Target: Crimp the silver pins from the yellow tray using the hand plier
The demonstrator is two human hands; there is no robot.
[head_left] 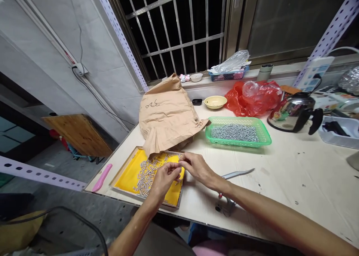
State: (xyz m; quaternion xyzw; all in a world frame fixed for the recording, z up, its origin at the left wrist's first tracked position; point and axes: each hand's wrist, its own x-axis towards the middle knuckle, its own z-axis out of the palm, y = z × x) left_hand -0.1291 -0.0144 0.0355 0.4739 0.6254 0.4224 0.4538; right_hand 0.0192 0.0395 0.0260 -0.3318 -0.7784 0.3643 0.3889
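Both my hands meet over the right side of a yellow tray (127, 173) strewn with several small silver metal pieces (146, 173). My left hand (164, 177) has its fingers curled and pinched together on something too small to name. My right hand (196, 166) is also pinched, fingertips touching those of the left hand. A green plastic basket (265, 138) with many of the same silver pieces (234, 132) sits farther back on the table.
A crumpled brown paper sack (168, 114) leans over the tray's back edge. A knife (238, 172) lies right of my wrist, a pink strip (102, 176) left of the tray. A yellow bowl (215, 101), red plastic bag (255, 97) and kettle (294, 112) stand at the back.
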